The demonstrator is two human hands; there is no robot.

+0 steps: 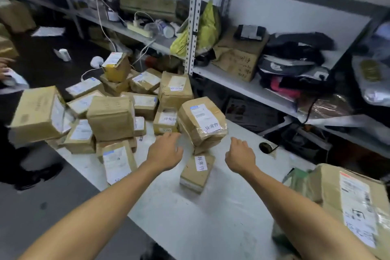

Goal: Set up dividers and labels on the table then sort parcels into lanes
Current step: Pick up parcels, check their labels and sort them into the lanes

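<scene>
While both hands' fingers hold nothing, left hand (pixel 165 152) and right hand (pixel 239 157) flank a tilted parcel (pixel 202 122).

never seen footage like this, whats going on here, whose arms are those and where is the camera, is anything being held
There is no machine here. One wide-angle camera sits on a person's head and looks forward and down, so the two bare arms reaching in from the bottom are that person's own. The left hand and the right hand reach toward a tilted taped parcel that sits on a smaller labelled box. Neither hand clearly grips it, and whether they touch it is hard to tell. Everything lies on a white table, with a heap of brown parcels at its far end and metal shelving behind. Another person's hand shows at the left edge.
</scene>
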